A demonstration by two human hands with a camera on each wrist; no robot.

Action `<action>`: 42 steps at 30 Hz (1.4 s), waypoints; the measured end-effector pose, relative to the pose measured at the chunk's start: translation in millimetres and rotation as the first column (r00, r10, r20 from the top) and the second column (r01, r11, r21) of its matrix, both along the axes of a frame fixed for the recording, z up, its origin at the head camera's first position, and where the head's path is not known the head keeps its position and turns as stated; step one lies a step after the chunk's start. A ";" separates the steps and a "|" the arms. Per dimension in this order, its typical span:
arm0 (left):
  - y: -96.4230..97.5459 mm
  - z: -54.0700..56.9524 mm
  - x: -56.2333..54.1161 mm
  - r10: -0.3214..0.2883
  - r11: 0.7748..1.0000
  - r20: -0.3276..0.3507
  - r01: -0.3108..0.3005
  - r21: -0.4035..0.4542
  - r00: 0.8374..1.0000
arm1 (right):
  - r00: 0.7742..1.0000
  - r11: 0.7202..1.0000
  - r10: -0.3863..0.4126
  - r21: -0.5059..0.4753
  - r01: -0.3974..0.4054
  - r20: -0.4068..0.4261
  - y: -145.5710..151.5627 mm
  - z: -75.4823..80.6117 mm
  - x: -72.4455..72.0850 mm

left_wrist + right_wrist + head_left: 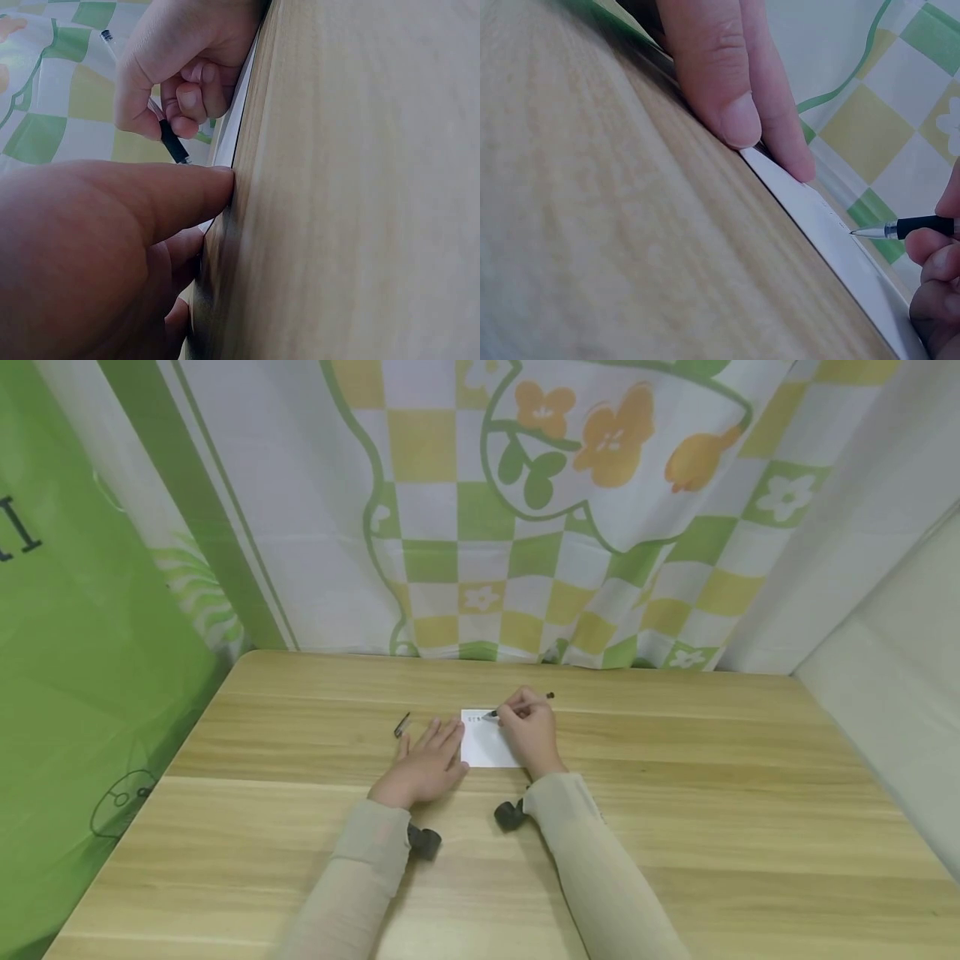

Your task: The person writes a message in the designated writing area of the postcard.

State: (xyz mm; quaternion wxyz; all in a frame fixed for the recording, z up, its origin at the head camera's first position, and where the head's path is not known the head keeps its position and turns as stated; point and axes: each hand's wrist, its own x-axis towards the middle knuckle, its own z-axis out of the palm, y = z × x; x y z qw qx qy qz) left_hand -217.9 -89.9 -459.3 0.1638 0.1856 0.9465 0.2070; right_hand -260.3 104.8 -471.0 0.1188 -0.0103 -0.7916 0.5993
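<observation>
A small white sheet of paper (483, 747) lies on the wooden table, with a short row of dark marks near its top edge. My right hand (534, 731) pinches a pen (919, 226) with a black grip and clear tip section; its point is right at the end of the marks. My left hand (427, 764) lies spread on the table, its fingertips and thumb pressing the paper's left edge. In the left wrist view the left thumb (187, 191) rests at the paper's near corner. A dark pen cap (402, 724) lies just beyond the left hand.
The wooden table (697, 827) stretches to both sides of the paper. A checked, flowered curtain (427, 510) hangs along its back edge. A green cloth (90, 635) hangs at the left, with a thin black cable loop (112, 810) by the table's edge.
</observation>
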 end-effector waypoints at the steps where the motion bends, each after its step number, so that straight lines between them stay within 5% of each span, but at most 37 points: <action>1: 0.0 0.0 0.0 0.000 1.000 0.000 0.000 0.001 1.000 | 1.000 1.000 0.000 0.002 0.000 0.001 0.1 0.1 0.1; 36: 0.4 1.0 0.0 0.008 1.000 0.012 -0.008 -0.010 1.000 | 0.999 1.000 -0.025 0.011 0.025 -0.025 -0.6 -0.7 -1.1; 42: 1.6 10.7 5.6 0.003 1.000 0.015 -0.003 0.004 1.000 | 1.000 1.000 -0.026 0.011 0.026 0.001 0.0 -0.6 -0.4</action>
